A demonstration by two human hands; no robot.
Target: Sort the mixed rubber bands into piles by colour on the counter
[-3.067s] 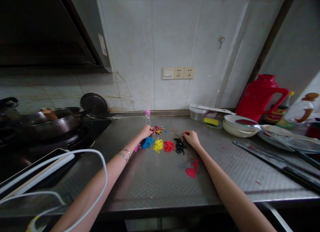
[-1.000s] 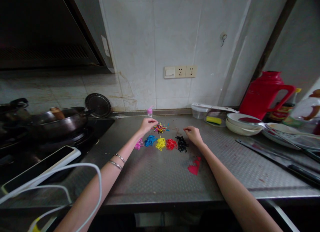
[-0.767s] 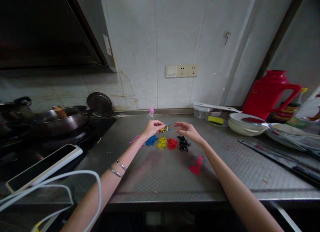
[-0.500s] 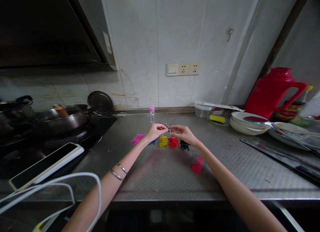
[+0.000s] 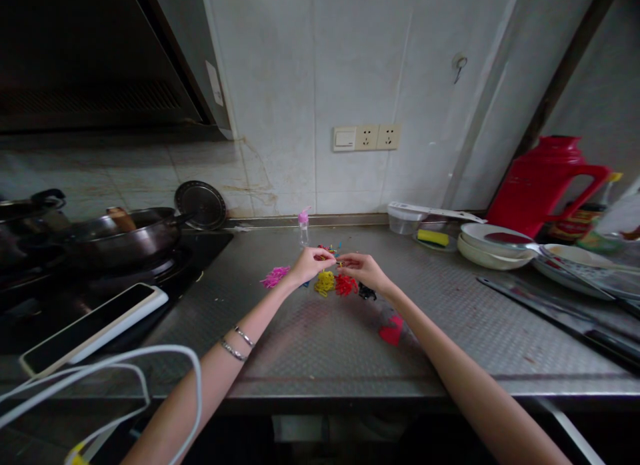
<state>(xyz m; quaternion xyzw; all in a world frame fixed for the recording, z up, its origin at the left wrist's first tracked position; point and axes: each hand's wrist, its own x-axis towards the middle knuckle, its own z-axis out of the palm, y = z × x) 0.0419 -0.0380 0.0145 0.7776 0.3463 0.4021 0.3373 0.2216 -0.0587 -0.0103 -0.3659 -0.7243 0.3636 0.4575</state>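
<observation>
My left hand (image 5: 310, 263) and my right hand (image 5: 366, 270) meet fingertip to fingertip above the counter, both pinched. Between them are tiny dark and yellow bits that look like small rubber bands, too small to make out well. Close below lie sorted piles: pink rubber bands (image 5: 275, 277), yellow rubber bands (image 5: 325, 283), red rubber bands (image 5: 345, 285) and black rubber bands (image 5: 367, 291). A blue pile is mostly hidden by my left hand. Just beyond my fingers is a mixed-colour heap of bands (image 5: 330, 249), partly covered.
A small clear bottle with a pink top (image 5: 304, 228) stands behind the heap. A clear bag with a red patch (image 5: 391, 330) lies near my right forearm. Bowls (image 5: 493, 251) and a red thermos (image 5: 537, 185) are at right; a phone-like device (image 5: 93, 328), cable and pan (image 5: 125, 241) at left.
Both hands stay joined at nearly the same spot, with small finger movements. My right hand has shifted slightly left. The view has moved a little.
</observation>
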